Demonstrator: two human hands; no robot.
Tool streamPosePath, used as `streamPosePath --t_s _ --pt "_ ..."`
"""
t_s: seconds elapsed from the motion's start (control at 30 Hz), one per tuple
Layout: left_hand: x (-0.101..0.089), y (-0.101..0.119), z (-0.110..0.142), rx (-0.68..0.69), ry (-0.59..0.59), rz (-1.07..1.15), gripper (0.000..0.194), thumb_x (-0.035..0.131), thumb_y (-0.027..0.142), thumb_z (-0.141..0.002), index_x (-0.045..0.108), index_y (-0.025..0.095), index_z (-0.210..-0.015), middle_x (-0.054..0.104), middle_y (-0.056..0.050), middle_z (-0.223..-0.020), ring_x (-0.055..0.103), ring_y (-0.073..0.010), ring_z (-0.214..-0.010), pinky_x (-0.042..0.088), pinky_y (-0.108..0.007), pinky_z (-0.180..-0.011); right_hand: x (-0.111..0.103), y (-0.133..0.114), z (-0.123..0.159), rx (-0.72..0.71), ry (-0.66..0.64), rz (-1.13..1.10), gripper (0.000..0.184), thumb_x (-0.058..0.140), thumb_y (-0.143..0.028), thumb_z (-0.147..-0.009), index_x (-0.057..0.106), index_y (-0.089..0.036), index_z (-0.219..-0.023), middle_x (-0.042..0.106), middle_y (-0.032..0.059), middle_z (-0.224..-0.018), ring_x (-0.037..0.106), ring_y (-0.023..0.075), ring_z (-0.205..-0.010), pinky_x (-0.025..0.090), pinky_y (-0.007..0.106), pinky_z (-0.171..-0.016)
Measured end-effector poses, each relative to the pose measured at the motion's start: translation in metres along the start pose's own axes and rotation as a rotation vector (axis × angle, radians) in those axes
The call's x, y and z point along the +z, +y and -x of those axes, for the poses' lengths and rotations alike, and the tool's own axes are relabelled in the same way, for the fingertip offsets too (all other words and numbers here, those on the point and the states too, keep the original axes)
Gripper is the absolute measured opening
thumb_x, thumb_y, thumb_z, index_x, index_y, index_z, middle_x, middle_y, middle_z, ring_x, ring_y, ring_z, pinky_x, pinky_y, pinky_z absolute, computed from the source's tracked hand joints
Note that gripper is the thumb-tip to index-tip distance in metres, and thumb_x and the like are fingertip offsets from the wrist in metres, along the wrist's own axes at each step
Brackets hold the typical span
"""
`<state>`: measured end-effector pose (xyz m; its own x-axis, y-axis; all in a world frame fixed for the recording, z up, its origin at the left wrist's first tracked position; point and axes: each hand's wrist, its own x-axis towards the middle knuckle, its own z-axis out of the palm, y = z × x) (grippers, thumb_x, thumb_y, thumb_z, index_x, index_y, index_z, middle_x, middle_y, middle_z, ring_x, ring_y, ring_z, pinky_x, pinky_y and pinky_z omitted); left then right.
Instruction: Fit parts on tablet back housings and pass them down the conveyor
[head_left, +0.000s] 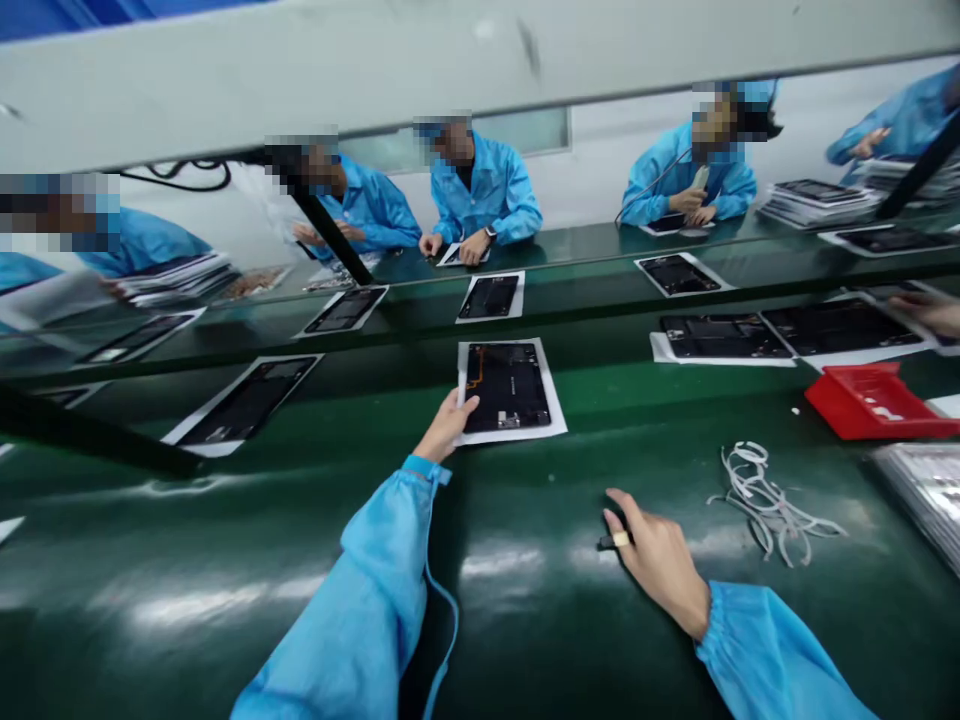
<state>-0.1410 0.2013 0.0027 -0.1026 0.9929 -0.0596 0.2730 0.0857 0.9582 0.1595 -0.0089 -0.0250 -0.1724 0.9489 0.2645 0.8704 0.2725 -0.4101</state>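
My left hand (pixel 444 425) grips the left edge of a tablet back assembly (pixel 511 385), thumb on top. The assembly is dark, with an orange flex strip (pixel 476 370) along its left side, and lies on a white sheet (pixel 555 405) that extends past its edges. Lower right, my right hand (pixel 660 560) is over the green bench surface, index finger partly stretched. A small black thing (pixel 604 544) with a pale yellow part shows at its fingers; its kind is too small to make out. Nearby to the right lies a tangle of thin white strips (pixel 772 500).
A red bin (pixel 862 400) with white scraps and a stack of flat panels (pixel 922 490) sit at the right. More tablet assemblies (pixel 251 400) lie along the green bench (pixel 337 610). Dark posts (pixel 97 430) and an overhead beam (pixel 450 60) cross the view. Co-workers in blue sit opposite.
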Motion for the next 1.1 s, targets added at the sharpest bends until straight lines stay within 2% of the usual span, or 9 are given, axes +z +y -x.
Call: streamPosePath --t_s 0.13,0.27,0.33,0.4,0.57,0.7,0.8,0.93,1.1 --pt "-0.014 0.009 -0.046 0.052 0.085 -0.121 0.031 0.061 0.029 -0.083 0.056 0.01 -0.108 0.067 -0.012 -0.1 0.064 -0.0245 -0.098 0.049 -0.043 -0.09 0.003 0.001 -0.001 -0.022 0.014 0.021 0.027 0.035 -0.027 -0.1 0.053 -0.018 -0.118 0.074 0.005 -0.087 0.071 0.0183 -0.071 0.047 0.025 -0.061" --pt "-0.014 0.009 -0.042 0.187 0.197 -0.284 0.042 0.061 0.025 -0.082 0.052 0.009 -0.121 0.055 -0.02 -0.128 0.038 -0.0335 -0.133 0.026 -0.052 -0.111 0.006 0.003 0.0 -0.037 0.003 0.052 0.025 0.036 -0.026 -0.1 0.055 -0.019 -0.113 0.074 0.0052 -0.087 0.071 0.0187 -0.071 0.046 0.025 -0.061" --pt "0.001 0.003 -0.019 0.272 0.192 -0.358 0.039 0.057 0.023 -0.085 0.053 0.01 -0.121 0.045 -0.021 -0.14 0.026 -0.0337 -0.14 0.015 -0.053 -0.115 0.008 0.005 0.002 -0.038 -0.008 0.058 0.025 0.036 -0.026 -0.1 0.056 -0.019 -0.112 0.073 0.0051 -0.088 0.071 0.0188 -0.071 0.046 0.026 -0.061" --pt "0.024 -0.006 0.018 0.357 0.125 -0.411 0.034 0.055 0.024 -0.086 0.058 0.014 -0.118 0.043 -0.018 -0.143 0.029 -0.0317 -0.139 0.016 -0.051 -0.116 0.008 0.006 0.003 -0.035 -0.027 0.066 0.025 0.036 -0.025 -0.099 0.057 -0.02 -0.111 0.073 0.0046 -0.088 0.071 0.0189 -0.07 0.046 0.026 -0.061" --pt "0.076 -0.017 0.124 0.618 -0.219 -0.598 0.035 0.049 0.029 -0.093 0.054 0.024 -0.128 0.04 -0.009 -0.148 0.026 -0.0285 -0.142 0.026 -0.051 -0.114 -0.003 0.005 -0.009 0.015 -0.13 0.091 0.024 0.04 -0.024 -0.097 0.058 -0.023 -0.113 0.074 0.0024 -0.09 0.071 0.0182 -0.074 0.045 0.025 -0.058" --pt "0.086 -0.009 0.162 0.682 -0.355 -0.657 0.034 0.042 0.026 -0.097 0.051 0.024 -0.129 0.046 -0.01 -0.142 0.034 -0.027 -0.138 0.034 -0.05 -0.111 -0.018 0.014 -0.057 0.179 -0.152 0.164 0.018 0.047 -0.027 -0.094 0.061 -0.027 -0.105 0.073 -0.0009 -0.084 0.07 0.0168 -0.076 0.042 0.022 -0.057" --pt "0.084 -0.005 0.163 0.656 -0.363 -0.627 0.034 0.042 0.027 -0.097 0.052 0.023 -0.128 0.047 -0.012 -0.14 0.039 -0.0279 -0.135 0.036 -0.05 -0.11 -0.027 0.037 -0.111 0.291 -0.066 0.236 0.024 0.043 -0.03 -0.096 0.059 -0.023 -0.112 0.072 0.0053 -0.089 0.069 0.0204 -0.077 0.041 0.025 -0.058" --pt "0.084 -0.005 0.16 0.655 -0.368 -0.596 0.033 0.043 0.026 -0.096 0.052 0.023 -0.128 0.048 -0.012 -0.14 0.038 -0.0288 -0.135 0.036 -0.051 -0.109 -0.036 0.076 -0.175 0.432 0.043 0.366 0.03 0.043 -0.02 -0.093 0.054 -0.016 -0.121 0.062 0.017 -0.116 0.067 0.0246 -0.089 0.044 0.031 -0.066" --pt "0.086 -0.006 0.16 0.654 -0.363 -0.577 0.033 0.047 0.025 -0.094 0.053 0.022 -0.126 0.05 -0.012 -0.137 0.039 -0.0284 -0.134 0.035 -0.05 -0.11 -0.038 0.106 -0.211 0.467 0.038 0.483 0.03 0.04 -0.011 -0.093 0.056 -0.007 -0.117 0.056 0.0227 -0.116 0.067 0.0262 -0.089 0.048 0.037 -0.071"
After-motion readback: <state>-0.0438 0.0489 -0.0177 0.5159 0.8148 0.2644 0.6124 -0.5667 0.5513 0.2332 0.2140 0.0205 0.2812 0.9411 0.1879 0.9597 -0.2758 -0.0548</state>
